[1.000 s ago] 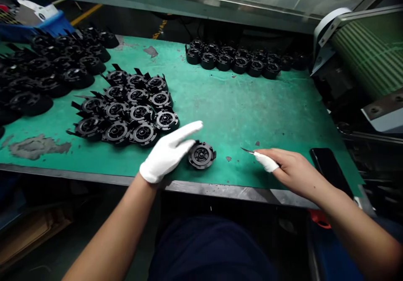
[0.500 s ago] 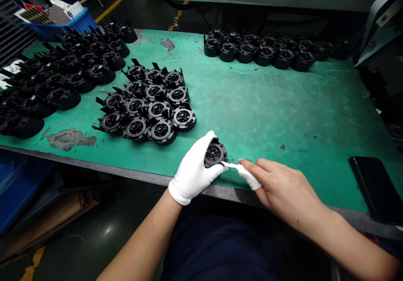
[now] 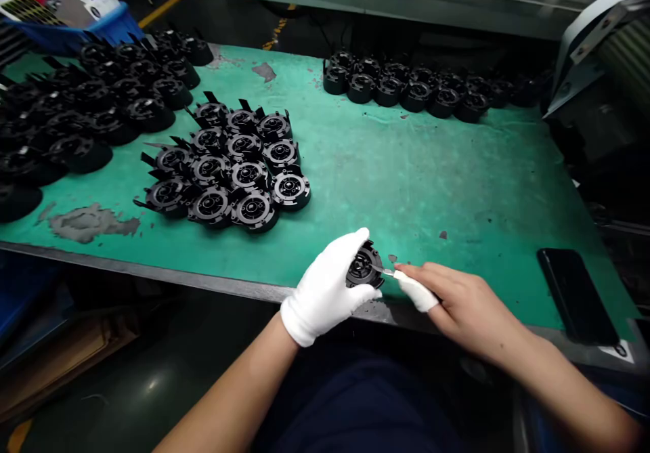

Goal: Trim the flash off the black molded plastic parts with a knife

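Note:
In a white glove, my left hand (image 3: 330,284) is closed around a round black plastic housing (image 3: 363,266), its ribbed face turned up, near the table's front edge. My bare right hand (image 3: 451,294), with a white cover on the thumb, grips a small knife (image 3: 386,272) whose thin blade reaches over the face of the housing. The knife's handle is mostly hidden by the fingers. A group of similar black housings (image 3: 254,209) stands on the table to the left of my hands.
More black housings (image 3: 147,111) fill the left of the green table (image 3: 431,182), and rows of them (image 3: 416,94) line the back. A black phone (image 3: 579,297) lies at the right. Behind the left group stands a blue bin (image 3: 76,36); a metal beam (image 3: 355,9) crosses the back.
The knife tip has moved from the housing's lower right rim to over its middle. The housing has been turned in my left hand, and the whole view has shifted slightly.

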The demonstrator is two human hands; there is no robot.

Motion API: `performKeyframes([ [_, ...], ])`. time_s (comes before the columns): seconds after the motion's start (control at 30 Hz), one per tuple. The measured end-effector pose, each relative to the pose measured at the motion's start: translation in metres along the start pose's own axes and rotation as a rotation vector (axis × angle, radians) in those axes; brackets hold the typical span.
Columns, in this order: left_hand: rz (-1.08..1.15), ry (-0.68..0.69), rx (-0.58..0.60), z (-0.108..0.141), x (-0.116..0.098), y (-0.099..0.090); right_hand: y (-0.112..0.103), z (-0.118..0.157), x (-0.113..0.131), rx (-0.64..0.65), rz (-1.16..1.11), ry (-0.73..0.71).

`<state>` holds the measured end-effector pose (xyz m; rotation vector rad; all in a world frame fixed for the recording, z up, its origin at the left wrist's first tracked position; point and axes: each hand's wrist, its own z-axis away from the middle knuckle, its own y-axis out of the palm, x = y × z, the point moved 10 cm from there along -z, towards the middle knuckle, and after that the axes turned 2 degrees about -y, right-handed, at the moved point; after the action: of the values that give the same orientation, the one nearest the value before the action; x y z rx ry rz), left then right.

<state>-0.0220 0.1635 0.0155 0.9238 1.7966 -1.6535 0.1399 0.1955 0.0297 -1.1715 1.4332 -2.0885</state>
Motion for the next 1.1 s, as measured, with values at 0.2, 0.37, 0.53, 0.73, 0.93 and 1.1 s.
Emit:
performKeyframes([
  [0.2, 0.008, -0.002, -0.096, 0.006, -0.004, 0.005, 0.016, 0.001, 0.006, -0.029, 0.113, 0.061],
  [0.37, 0.014, -0.024, -0.161, 0.004, -0.005, 0.002, 0.013, 0.006, 0.007, -0.045, 0.221, 0.077],
  [0.53, -0.004, -0.028, -0.182, 0.004, -0.006, 0.003, 0.012, 0.008, 0.01, -0.076, 0.246, 0.086],
  [0.73, -0.01, -0.005, -0.2, 0.004, -0.009, 0.003, 0.012, 0.009, 0.009, -0.082, 0.258, 0.103],
  [0.93, -0.038, 0.001, -0.225, 0.005, -0.007, 0.004, 0.012, 0.008, 0.012, -0.086, 0.309, 0.139],
  [1.1, -0.083, 0.021, -0.259, 0.008, -0.007, 0.006, 0.008, 0.01, 0.023, -0.128, 0.349, 0.227],
])
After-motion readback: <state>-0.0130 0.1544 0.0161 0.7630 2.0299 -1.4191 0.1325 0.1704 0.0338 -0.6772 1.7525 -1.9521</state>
